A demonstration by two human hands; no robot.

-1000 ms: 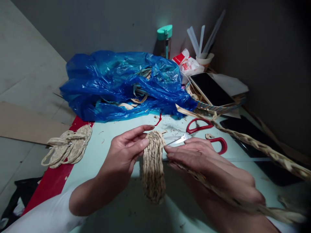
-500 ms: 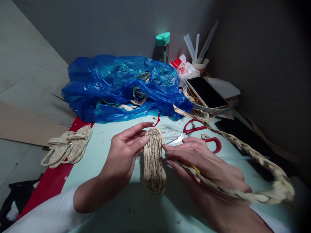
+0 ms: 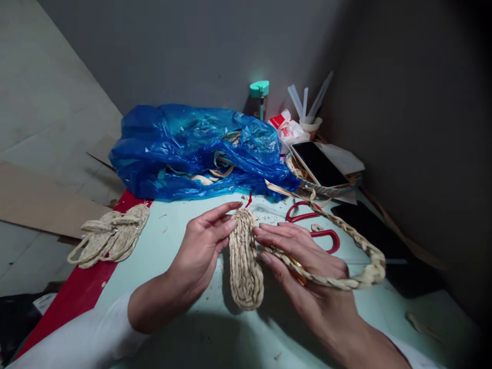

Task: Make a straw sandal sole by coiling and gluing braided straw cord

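My left hand (image 3: pixel 203 243) pinches the upper end of a long oval piece of coiled straw braid (image 3: pixel 246 271), thumb in front. From that piece a loose straw braid (image 3: pixel 375 261) runs through my right hand (image 3: pixel 307 256), loops out to the right and curves back toward the bag. My right hand is closed around the braid, its fingertips at the oval's right edge. Something yellow (image 3: pixel 299 271) shows at that palm, mostly hidden. Behind the right hand lie red-handled scissors (image 3: pixel 333 242), their blades covered by the hand. A short red cord (image 3: pixel 249 200) lies just past the oval.
A blue plastic bag (image 3: pixel 172 148) holding straw strips fills the table's back. Woven straw pieces with loops (image 3: pixel 111 236) lie on the red edge at left. At back right are a phone (image 3: pixel 321 164) on a basket, a cup of white sticks (image 3: pixel 310 125) and a green-lidded bottle (image 3: pixel 260 89).
My right hand has turned slightly, with its fingers straighter along the oval's edge. The braid's loop has swung in leftward. The scissors' blades are now covered. The camera view has tilted up a little.
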